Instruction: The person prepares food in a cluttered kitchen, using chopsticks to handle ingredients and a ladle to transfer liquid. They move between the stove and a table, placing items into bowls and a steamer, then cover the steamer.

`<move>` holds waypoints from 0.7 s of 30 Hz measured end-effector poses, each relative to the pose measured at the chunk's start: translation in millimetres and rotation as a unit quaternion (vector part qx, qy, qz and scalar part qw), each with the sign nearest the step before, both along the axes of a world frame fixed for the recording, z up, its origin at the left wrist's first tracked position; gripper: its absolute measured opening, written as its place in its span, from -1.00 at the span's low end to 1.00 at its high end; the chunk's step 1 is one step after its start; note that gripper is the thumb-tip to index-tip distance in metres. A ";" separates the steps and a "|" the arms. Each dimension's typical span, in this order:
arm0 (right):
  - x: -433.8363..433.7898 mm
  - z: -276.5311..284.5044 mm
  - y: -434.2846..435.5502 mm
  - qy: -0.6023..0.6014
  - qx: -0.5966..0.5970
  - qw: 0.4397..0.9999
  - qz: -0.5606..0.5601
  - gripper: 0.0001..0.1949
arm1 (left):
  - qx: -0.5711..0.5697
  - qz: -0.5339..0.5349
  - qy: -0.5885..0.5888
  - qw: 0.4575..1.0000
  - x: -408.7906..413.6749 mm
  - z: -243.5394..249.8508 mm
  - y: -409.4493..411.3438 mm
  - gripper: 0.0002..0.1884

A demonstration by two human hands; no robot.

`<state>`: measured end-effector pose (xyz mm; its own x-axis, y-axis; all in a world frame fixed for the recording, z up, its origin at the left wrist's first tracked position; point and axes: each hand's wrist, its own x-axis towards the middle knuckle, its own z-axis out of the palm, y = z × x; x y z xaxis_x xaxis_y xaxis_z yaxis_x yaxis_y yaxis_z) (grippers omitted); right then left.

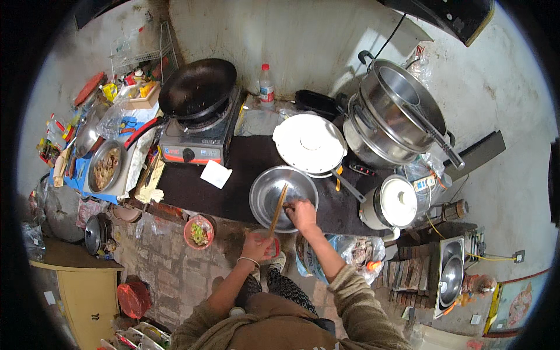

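On the dark counter, a stainless steel bowl (259, 192) stands near the front edge. A pair of wooden chopsticks (280, 205) slants over its rim, the tips inside and the other ends close to my left hand (257, 246). That hand is below the counter edge, around a small clear container with red on it (274, 248); whether it also grips the chopsticks is unclear. Over the right side of the bowl is my right hand (302, 215), fingers bunched and pointing inward. Anything between those fingertips is hidden. The bowl's visible inside is bare metal.
A black wok (199, 87) sits on a portable stove (192, 151) at left. Behind the bowl stands a white-lidded pot (310, 142), with a long handle (348, 186) beside it. Right are stacked steel pots (385, 127) and a rice cooker (396, 203). A pink basin (188, 232) lies lower left.
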<state>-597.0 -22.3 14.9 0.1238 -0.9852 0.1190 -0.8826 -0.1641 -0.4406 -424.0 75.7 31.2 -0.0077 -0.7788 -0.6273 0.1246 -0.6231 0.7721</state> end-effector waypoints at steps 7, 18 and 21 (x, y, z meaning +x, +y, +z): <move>11.7 -37.0 -18.6 0.119 0.043 0.992 -0.009 -0.79 | 0.102 0.002 0.184 0.978 18.2 -20.8 -25.8 -0.75; 20.3 77.7 23.9 -0.561 0.134 0.805 -0.137 -0.85 | -0.289 -0.140 -0.021 0.947 40.2 52.7 -78.8 -0.68; 32.4 119.2 38.6 -0.596 0.122 0.781 -0.139 -0.85 | -0.358 -0.215 0.005 0.908 20.4 95.9 -89.7 -0.69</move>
